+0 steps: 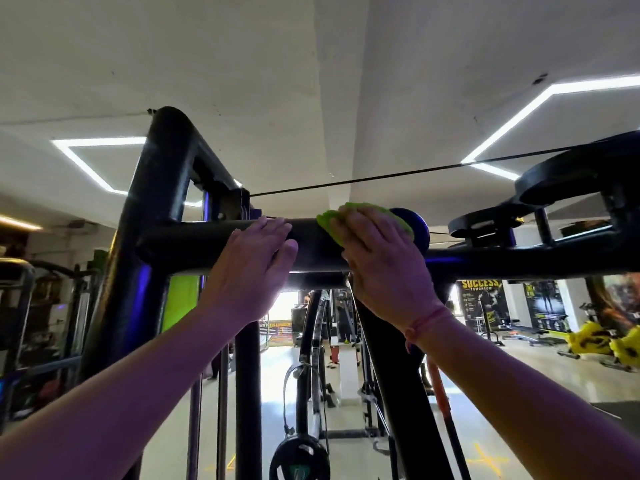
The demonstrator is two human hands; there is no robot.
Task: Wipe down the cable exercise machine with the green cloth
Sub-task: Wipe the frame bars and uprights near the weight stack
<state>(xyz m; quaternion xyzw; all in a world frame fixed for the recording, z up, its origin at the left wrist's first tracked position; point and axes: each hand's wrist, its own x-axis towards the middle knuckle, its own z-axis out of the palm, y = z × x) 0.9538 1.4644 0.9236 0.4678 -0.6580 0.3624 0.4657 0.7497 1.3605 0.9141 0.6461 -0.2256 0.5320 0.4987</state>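
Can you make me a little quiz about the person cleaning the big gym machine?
1. True or false: the green cloth is under the left hand.
2. What does the right hand press the cloth against?
A. a yellow exercise bike
B. the black crossbar
C. a weight plate
3. Fill in: the left hand lies flat on the ____, with no cloth under it.

Key: 1 false; 2 B; 3 crossbar.

Bright green crumpled cloth (pixel 363 220): mostly hidden under the right hand (pixel 381 261).
Black steel machine frame (pixel 156 202): cut off at right and bottom frame edges.
Dark wall posters (pixel 485 303), right: small print unreadable.
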